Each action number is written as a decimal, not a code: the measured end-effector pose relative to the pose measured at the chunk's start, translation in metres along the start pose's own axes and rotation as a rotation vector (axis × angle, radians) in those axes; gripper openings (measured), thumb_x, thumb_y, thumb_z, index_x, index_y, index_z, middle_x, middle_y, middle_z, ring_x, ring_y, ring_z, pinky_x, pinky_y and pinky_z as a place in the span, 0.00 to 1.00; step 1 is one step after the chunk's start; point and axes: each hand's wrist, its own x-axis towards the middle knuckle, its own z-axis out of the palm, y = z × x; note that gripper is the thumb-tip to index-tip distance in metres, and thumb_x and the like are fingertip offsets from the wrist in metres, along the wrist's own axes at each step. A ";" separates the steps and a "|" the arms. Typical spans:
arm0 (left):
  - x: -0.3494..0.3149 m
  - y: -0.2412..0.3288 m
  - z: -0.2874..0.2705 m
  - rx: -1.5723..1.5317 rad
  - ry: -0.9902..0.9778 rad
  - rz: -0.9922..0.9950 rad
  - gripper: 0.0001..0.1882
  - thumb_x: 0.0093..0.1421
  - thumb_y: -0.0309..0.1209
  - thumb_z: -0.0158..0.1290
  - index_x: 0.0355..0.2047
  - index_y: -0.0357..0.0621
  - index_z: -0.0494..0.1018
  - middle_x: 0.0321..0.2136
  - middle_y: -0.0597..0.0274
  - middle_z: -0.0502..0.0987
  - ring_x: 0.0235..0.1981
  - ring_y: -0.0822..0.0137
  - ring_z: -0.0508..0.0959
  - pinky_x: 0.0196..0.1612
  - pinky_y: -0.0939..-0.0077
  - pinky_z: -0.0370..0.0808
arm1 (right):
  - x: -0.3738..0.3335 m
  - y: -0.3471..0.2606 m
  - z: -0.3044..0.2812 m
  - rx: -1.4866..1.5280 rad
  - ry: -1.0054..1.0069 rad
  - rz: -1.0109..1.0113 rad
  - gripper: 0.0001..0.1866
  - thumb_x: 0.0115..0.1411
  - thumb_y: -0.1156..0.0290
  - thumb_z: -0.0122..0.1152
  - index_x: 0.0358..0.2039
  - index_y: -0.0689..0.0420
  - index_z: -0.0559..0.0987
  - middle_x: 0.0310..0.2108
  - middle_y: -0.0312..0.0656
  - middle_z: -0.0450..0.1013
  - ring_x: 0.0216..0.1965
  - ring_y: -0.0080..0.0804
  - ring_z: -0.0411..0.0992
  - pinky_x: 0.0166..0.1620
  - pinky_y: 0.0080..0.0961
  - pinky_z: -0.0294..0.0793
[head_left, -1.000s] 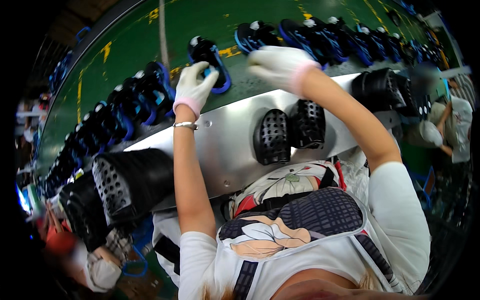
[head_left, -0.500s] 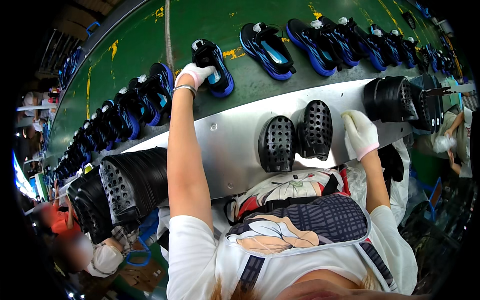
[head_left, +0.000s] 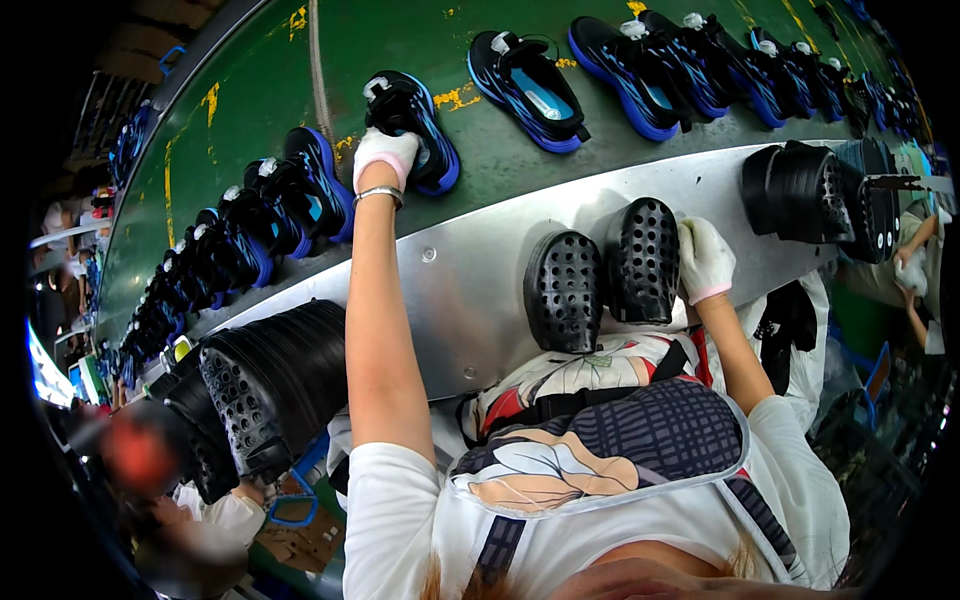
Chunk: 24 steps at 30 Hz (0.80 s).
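Observation:
My left hand, in a white glove, is closed on the heel opening of a black and blue sports shoe. The shoe stands on the green surface, its heel partly covered by the glove. On the metal ledge in front of me, two black perforated shoe-shaped forms stand side by side, a left form and a right form. My gloved right hand is at the outer side of the right form, with curled fingers against its edge. Its fingertips are partly hidden.
Similar shoes line the green surface, running off to both sides. Stacked black forms lie at the ledge's left end, and another stack at its right. A patterned apron covers my front. Co-workers' hands show at far right.
My left hand has shifted lower on the shoe's heel, its fingers drawn in. My right hand has moved left, from beside the right form to contact with its side.

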 end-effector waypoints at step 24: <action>-0.020 0.010 -0.007 -0.563 -0.084 -0.023 0.35 0.54 0.55 0.55 0.50 0.37 0.71 0.34 0.59 0.77 0.25 0.69 0.75 0.27 0.77 0.71 | 0.018 -0.021 -0.047 0.279 -0.078 0.143 0.10 0.59 0.63 0.53 0.36 0.53 0.79 0.34 0.46 0.75 0.36 0.47 0.74 0.41 0.38 0.73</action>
